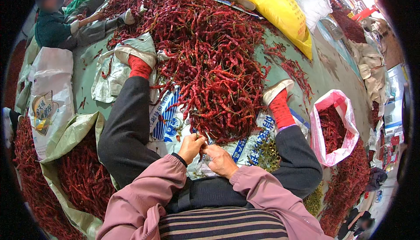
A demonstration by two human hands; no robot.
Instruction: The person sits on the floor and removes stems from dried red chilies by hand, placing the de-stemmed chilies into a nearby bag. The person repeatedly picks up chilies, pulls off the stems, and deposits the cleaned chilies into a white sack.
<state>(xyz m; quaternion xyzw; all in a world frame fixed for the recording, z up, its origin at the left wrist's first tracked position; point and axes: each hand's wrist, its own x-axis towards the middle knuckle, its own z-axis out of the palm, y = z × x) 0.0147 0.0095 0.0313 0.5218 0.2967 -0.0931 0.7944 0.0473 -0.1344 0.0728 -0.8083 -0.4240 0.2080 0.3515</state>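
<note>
A large heap of dried red chili peppers (216,66) lies between the outstretched legs, its near end on a printed white woven sack (167,118). Close to that end, my left hand (191,148) and my right hand (220,160) meet, fingertips nearly touching. The left fingers pinch a small piece of chili with its stem. My right thumb and forefinger close on the same spot, with a dark red chili hanging just below; which fingers hold it is partly hidden. A small pile of greenish stems (267,154) sits on the sack by the right thigh.
An open green sack of chilies (73,135) stands at the left, a pink-and-white sack of chilies (313,125) at the right. A yellow sack (279,7) lies beyond the heap. Another person (52,27) sits at the upper left; more people are at the lower right edge.
</note>
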